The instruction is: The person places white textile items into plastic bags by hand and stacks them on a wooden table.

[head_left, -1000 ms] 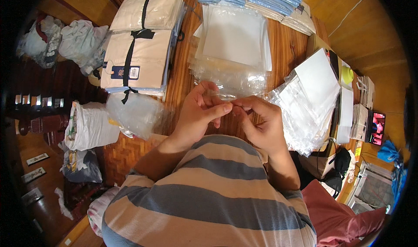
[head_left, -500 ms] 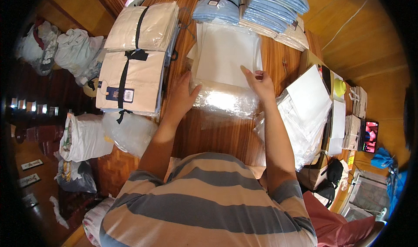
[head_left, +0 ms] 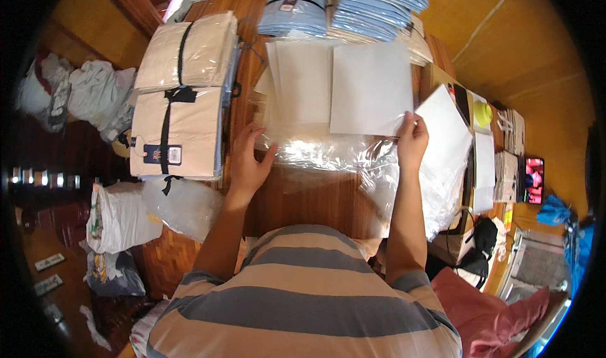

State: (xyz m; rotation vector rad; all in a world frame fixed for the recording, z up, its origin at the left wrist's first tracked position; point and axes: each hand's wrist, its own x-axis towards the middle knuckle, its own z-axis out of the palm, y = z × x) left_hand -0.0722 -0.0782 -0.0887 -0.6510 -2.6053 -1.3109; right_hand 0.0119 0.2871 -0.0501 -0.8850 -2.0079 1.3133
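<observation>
My right hand pinches the lower right corner of a white sheet. The sheet partly covers a pile of similar white sheets in clear plastic. Clear plastic bags lie along the near side of the pile, crinkled and catching the light. At their left end my left hand is open, its thumb and fingers apart. More white sheets in clear bags lie just right of my right hand.
Folded cream garments in plastic, tied with black bands, stand stacked on the left. Light blue packed garments are piled at the back. A box with a yellow-green object and a lit screen are at the right.
My right hand has moved right, sliding the top white sheet off to the right of the pile. My left hand stays by the plastic's left end. The view has shifted slightly.
</observation>
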